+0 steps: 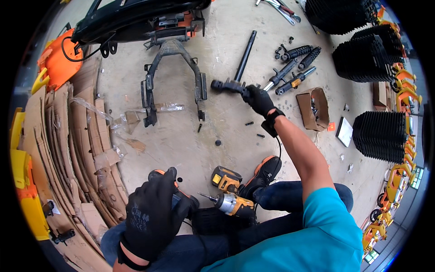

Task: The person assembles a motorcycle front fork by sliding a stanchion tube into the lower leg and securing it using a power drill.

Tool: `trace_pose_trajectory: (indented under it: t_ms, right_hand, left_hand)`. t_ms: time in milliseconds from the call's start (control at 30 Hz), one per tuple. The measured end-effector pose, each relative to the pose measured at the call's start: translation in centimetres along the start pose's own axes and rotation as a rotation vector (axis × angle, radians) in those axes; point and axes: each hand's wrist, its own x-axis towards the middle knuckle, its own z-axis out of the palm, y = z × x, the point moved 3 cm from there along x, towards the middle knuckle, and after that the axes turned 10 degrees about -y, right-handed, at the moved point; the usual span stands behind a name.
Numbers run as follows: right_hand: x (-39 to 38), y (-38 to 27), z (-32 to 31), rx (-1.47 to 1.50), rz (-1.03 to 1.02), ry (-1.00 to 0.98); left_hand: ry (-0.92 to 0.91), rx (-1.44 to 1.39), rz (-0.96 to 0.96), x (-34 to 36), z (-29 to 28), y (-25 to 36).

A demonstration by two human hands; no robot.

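Landmark: the yellow-and-black cordless driver, one, lying between the person's legs with its bit pointing left; the dark thing under it is hard to make out.
Right hand: the gloved right hand, beyond the driver and a little to its right, is closed around one end of the black stem; some fingers are hidden.
Black stem: one T-shaped black stem, well beyond the driver, its crosspiece in the right hand and its tube pointing away; the gripped end is covered.
Left hand: the gloved left hand, left of the driver, back turned to the camera; the palm is hidden, so whether it holds anything cannot be told.
Left shoe: mostly behind the left hand, just left of the driver.
Large black assembly: one, far beyond the driver to the left, cut off by the upper edge.
U-shaped frame: one, nearer the driver than that assembly.
Coil shocks: two, far beyond the driver to the right.
Smooth tubes: two, just nearer the driver than the shocks.
Carton: one open cardboard carton, beyond the driver to the right; its small contents are unclear.
Ribbed black stacks: four visible, farther right of the driver, one partly hidden.
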Motion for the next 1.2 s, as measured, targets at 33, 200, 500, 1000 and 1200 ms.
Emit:
trace_pose_trajectory:
  t_ms: [33,200,500,1000,1200]
  right_hand:
    - [-1.4,0.0,0.1,-0.008,0.027,-0.069]
    - [-5.4,0.0,-0.3,-0.265,0.099,-0.059]
    - [-8.2,2.0,-0.8,-0.206,0.209,0.096]
    - [-13.0,1.3,1.2,-0.25,0.237,-0.286]
    - [-13.8,-6.0,7.0,-0.222,-0.02,-0.455]
  left_hand:
    - [0.009,0.012,0.009,-0.1,0.0,-0.1]
    - [0.049,0.016,0.037,-0.4,-0.3,0.3]
    - [0.104,0.023,0.104,-1.9,-0.1,0.9]
    - [0.301,0.02,0.123,-3.9,-1.3,-1.3]
    - [0.379,-0.055,0.136,-4.4,-1.6,-3.3]
